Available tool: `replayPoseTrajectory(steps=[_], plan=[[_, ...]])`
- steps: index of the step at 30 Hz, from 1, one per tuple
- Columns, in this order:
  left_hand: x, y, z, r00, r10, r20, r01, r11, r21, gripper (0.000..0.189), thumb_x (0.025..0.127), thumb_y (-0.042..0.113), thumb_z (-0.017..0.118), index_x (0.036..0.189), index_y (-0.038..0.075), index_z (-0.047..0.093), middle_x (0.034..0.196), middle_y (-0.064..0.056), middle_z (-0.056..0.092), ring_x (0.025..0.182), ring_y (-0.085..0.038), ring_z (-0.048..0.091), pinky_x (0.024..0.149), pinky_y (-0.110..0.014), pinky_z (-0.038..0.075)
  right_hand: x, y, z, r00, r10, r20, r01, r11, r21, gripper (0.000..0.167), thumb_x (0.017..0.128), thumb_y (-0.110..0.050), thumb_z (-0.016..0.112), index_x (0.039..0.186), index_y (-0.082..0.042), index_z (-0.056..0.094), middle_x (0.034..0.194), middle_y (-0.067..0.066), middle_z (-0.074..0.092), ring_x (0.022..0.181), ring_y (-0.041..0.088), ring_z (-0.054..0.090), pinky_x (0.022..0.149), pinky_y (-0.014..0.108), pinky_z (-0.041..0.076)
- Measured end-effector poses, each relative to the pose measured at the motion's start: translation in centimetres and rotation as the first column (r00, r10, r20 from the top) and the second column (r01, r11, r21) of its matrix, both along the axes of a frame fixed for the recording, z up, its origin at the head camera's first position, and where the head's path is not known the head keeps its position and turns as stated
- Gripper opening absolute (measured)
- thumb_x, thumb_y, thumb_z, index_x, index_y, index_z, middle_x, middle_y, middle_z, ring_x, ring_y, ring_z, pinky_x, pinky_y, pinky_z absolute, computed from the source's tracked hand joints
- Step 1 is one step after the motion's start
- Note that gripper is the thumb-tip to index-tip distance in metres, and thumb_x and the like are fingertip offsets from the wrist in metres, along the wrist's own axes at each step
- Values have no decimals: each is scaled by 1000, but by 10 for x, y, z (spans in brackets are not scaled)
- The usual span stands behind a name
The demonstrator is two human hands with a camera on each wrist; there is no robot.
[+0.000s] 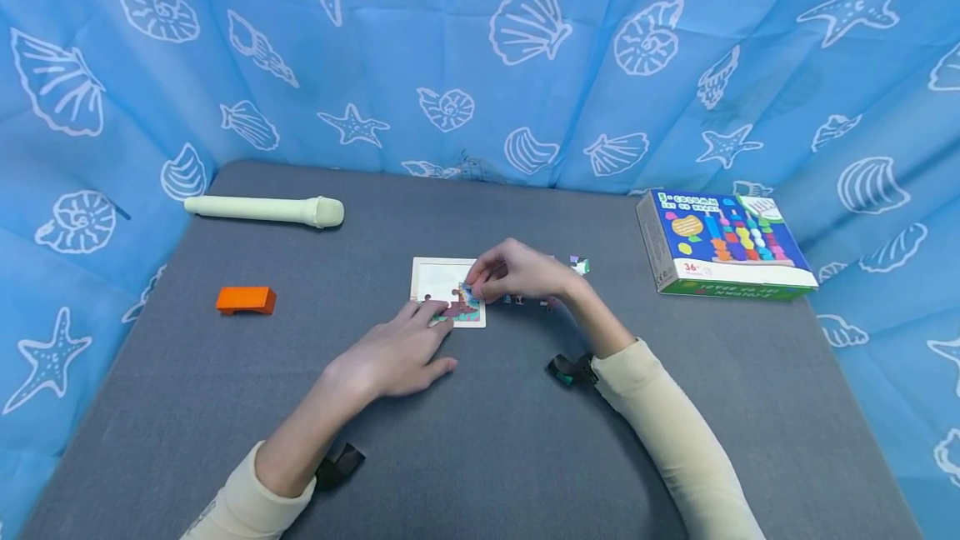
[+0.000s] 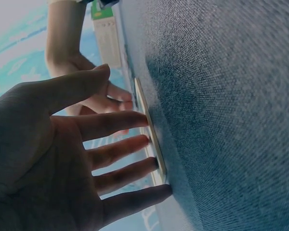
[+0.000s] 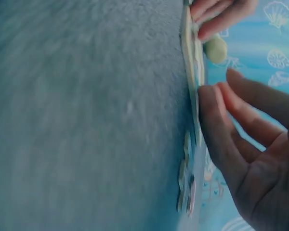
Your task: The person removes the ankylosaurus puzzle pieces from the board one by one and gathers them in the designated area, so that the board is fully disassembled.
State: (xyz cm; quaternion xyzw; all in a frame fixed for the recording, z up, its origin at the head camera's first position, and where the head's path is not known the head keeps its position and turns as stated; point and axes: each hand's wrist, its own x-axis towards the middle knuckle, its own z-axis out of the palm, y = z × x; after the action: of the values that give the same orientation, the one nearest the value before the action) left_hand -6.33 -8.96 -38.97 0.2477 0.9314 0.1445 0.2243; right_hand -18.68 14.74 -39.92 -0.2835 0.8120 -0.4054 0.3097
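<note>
A small wooden jigsaw board (image 1: pixel 432 270) with a pale rim lies on the grey table, its lower part covered by coloured puzzle pieces. My left hand (image 1: pixel 393 350) rests with spread, straight fingers on the board's near left edge; in the left wrist view its fingertips (image 2: pixel 140 119) touch the rim. Over the board's right side, my right hand (image 1: pixel 522 269) pinches a blue-and-orange puzzle piece (image 1: pixel 468 293) low against the board. Its curled fingers partly hide this piece. Loose puzzle pieces (image 3: pixel 183 185) lie just right of the board, partly under the right hand.
An orange block (image 1: pixel 246 300) and a pale green toy microphone (image 1: pixel 262 210) lie to the left. A blue bead-set box (image 1: pixel 723 244) lies at the right. Another loose piece (image 1: pixel 579 265) is beyond the right wrist. A blue shell-print curtain (image 1: pixel 450 40) hangs behind.
</note>
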Motion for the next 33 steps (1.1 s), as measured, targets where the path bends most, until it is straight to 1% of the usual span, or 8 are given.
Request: replayPoseTrajectory(steps=[2, 5, 10, 14, 19, 24, 30, 33], plan=[[0, 0, 0, 1000, -2, 2, 2, 1000, 6, 61, 110, 42, 64, 159, 8, 55, 174, -8, 36, 157, -37, 38, 106, -65, 57, -1, -7, -1, 1000, 1, -9, -1, 1000, 21, 18, 102, -5, 73, 117, 2, 78, 98, 13, 79, 85, 14, 74, 79, 31, 65], [0, 0, 1, 1000, -1, 14, 1, 1000, 4, 62, 110, 42, 64, 161, 8, 53, 176, -8, 35, 161, -37, 35, 110, -66, 54, -3, -15, -2, 999, -6, -38, 9, 998, 61, 16, 101, -5, 73, 115, 2, 78, 93, 12, 77, 80, 11, 72, 76, 29, 65], [-2, 0, 0, 999, 2, 34, -1, 1000, -17, 63, 110, 43, 63, 163, 10, 50, 177, -7, 34, 164, -36, 32, 113, -68, 52, -5, -24, -3, 998, -6, -63, 14, 992, 127, 11, 101, -4, 74, 110, 0, 79, 88, 8, 75, 75, 10, 70, 72, 27, 64], [-3, 1, 0, 999, -1, 45, 2, 1000, -30, 64, 111, 44, 62, 164, 10, 49, 177, -7, 34, 164, -36, 31, 115, -67, 51, -5, -26, -2, 997, -8, -83, 21, 988, 153, 9, 100, -5, 76, 108, -3, 79, 87, 6, 73, 73, 10, 67, 69, 24, 62], [-4, 1, -1, 999, -1, 43, 3, 999, -37, 65, 110, 44, 62, 164, 10, 49, 177, -7, 34, 164, -36, 32, 116, -66, 51, -4, -25, -3, 987, 7, -158, 17, 989, 148, 9, 98, -9, 80, 106, -5, 80, 90, 5, 74, 76, 9, 66, 68, 22, 58], [-4, 2, -1, 1000, -5, 27, 5, 1000, -31, 64, 111, 44, 62, 163, 10, 49, 177, -7, 34, 164, -36, 32, 114, -67, 52, -2, -21, -2, 975, 11, -221, 18, 992, 128, 7, 97, -10, 81, 104, -5, 81, 89, 5, 75, 78, 9, 66, 73, 22, 55], [-3, 3, 0, 999, 4, 34, -2, 999, -37, 64, 111, 44, 62, 163, 10, 50, 177, -7, 34, 164, -36, 32, 115, -67, 51, 2, -18, 1, 973, 4, -231, 16, 996, 85, 6, 97, -8, 81, 103, -7, 81, 87, 4, 74, 78, 9, 65, 73, 22, 54], [-2, 2, 0, 1000, -1, 24, 1, 1000, -24, 63, 111, 42, 63, 162, 8, 51, 177, -9, 35, 164, -38, 32, 116, -66, 50, 4, -16, 1, 975, 12, -224, 4, 997, 71, 7, 97, -7, 81, 103, -8, 81, 87, 3, 74, 79, 10, 66, 74, 23, 55]])
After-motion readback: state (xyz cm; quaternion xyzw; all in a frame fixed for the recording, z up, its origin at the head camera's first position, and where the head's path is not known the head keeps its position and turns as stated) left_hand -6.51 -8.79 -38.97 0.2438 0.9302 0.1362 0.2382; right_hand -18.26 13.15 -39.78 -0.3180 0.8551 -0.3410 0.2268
